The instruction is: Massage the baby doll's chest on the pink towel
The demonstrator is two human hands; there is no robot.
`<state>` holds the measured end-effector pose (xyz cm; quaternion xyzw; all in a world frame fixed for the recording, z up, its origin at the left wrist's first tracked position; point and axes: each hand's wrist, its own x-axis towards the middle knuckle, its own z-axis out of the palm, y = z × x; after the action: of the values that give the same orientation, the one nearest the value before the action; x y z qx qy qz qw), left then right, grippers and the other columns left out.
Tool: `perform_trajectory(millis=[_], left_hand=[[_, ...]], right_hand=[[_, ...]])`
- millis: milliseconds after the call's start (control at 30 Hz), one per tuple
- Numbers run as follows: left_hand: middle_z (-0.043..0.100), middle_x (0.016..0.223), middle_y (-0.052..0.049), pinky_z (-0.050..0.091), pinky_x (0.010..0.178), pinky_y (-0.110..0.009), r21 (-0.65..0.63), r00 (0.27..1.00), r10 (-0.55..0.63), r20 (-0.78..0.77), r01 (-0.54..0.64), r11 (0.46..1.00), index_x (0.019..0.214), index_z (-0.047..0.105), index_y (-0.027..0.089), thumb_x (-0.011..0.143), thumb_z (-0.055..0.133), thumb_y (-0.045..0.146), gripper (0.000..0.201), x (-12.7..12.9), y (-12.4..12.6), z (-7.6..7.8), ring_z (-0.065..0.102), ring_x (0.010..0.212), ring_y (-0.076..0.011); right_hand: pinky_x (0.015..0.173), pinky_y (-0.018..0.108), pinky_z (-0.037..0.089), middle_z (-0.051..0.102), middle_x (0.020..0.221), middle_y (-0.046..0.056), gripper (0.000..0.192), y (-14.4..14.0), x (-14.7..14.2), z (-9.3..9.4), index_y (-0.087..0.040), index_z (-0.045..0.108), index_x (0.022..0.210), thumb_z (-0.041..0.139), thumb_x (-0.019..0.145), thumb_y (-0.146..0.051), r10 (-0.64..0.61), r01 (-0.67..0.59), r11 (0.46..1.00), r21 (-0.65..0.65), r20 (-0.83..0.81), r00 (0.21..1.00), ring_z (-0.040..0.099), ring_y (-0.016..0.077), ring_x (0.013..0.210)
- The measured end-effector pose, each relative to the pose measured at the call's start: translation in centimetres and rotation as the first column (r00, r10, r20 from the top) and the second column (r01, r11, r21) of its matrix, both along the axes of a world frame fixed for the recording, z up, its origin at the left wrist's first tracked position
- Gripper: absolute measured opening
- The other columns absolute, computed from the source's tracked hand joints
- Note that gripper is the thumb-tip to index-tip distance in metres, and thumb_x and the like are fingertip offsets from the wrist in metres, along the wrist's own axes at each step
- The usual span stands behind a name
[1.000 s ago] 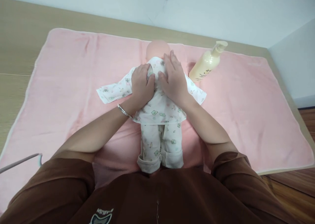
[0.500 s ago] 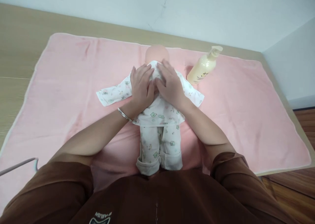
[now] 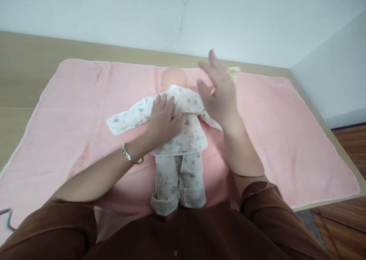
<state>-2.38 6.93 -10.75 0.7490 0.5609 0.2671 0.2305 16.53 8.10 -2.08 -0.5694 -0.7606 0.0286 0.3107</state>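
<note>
A baby doll (image 3: pixel 174 77) lies face down, dressed in a white printed top (image 3: pixel 187 132) and matching trousers (image 3: pixel 167 180) with turned-up cuffs. My left hand (image 3: pixel 164 121) rests flat on the left side of the doll's back, fingers stretched toward its shoulder. Raised off the doll, my right hand (image 3: pixel 219 92) is over its right sleeve, blurred by motion, with its fingers spread and nothing in them. Behind that hand is a cream pump bottle (image 3: pixel 234 72); only its pump top shows clearly.
Under the doll is a pink blanket (image 3: pixel 274 138) spread over a wooden table (image 3: pixel 28 61). A pale wall (image 3: pixel 114 16) runs along the table's back edge. A thin dark cord (image 3: pixel 10 220) shows at the lower left.
My right hand has lifted off the doll's upper back and moved right, now in front of the bottle. My left hand stays on the back, slightly lower on it. The camera view has shifted.
</note>
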Motion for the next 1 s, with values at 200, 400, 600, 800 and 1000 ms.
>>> perform_trajectory(millis=[200, 400, 600, 800, 1000], left_hand=[[0.038, 0.169, -0.001, 0.021, 0.135, -0.055, -0.142, 0.863, -0.255, 0.436, 0.346, 0.927, 0.14, 0.065, 0.026, 0.1, 0.045, 0.047, 0.049, 5.0, 0.5, 5.5, 0.019, 0.164, -0.0327], [0.045, 0.164, -0.012, 0.038, 0.126, -0.039, -0.328, 0.398, 0.106, 0.911, 0.544, 0.772, 0.163, 0.028, 0.01, 0.108, 0.002, 0.049, 0.072, 11.4, 7.4, 9.6, 0.035, 0.158, -0.0226], [0.062, 0.145, -0.01, 0.034, 0.128, -0.051, -0.39, 0.273, 0.285, 0.919, 0.518, 0.761, 0.148, 0.051, 0.014, 0.107, 0.003, 0.051, 0.073, 13.8, 8.5, 9.8, 0.03, 0.16, -0.028], [0.065, 0.141, -0.01, 0.039, 0.128, -0.048, -0.359, 0.167, 0.332, 0.928, 0.635, 0.684, 0.144, 0.053, 0.013, 0.108, 0.007, 0.056, 0.073, 12.6, 7.8, 9.4, 0.031, 0.16, -0.0282], [0.06, 0.149, -0.013, 0.042, 0.128, -0.046, -0.367, 0.197, 0.317, 0.928, 0.632, 0.682, 0.153, 0.045, 0.012, 0.103, -0.006, 0.06, 0.085, 10.7, 7.6, 8.5, 0.038, 0.157, -0.027]], right_hand=[[0.13, 0.055, 0.034, 0.041, 0.168, 0.011, 0.052, -0.9, 6.2, 4.1, -0.017, 0.05, 0.152, 0.041, 0.102, -0.033, -0.278, 0.274, 0.96, -0.057, -0.091, 0.956, 0.028, 0.0319, 0.162], [0.131, 0.059, 0.03, 0.052, 0.159, 0.012, 0.046, 1.7, 7.9, 2.2, -0.019, 0.054, 0.145, 0.036, 0.107, -0.037, -0.222, 0.219, 0.968, -0.125, -0.008, 0.975, 0.036, 0.0323, 0.158], [0.122, 0.05, 0.041, 0.063, 0.139, 0.017, 0.038, 2.8, 5.6, 0.8, -0.014, 0.062, 0.12, 0.028, 0.109, -0.027, -0.205, 0.215, 0.963, -0.163, 0.073, 0.976, 0.053, 0.029, 0.142], [0.112, 0.052, 0.048, 0.069, 0.124, 0.02, 0.043, 3.5, 4.5, 0.4, -0.01, 0.065, 0.109, 0.028, 0.11, -0.031, -0.347, 0.359, 0.931, -0.069, 0.14, 0.927, 0.063, 0.034, 0.127], [0.123, 0.061, 0.035, 0.07, 0.123, 0.023, 0.039, 5.0, 3.6, 0.5, -0.009, 0.068, 0.108, 0.035, 0.105, -0.028, -0.42, 0.438, 0.897, -0.064, 0.186, 0.888, 0.061, 0.038, 0.131]])
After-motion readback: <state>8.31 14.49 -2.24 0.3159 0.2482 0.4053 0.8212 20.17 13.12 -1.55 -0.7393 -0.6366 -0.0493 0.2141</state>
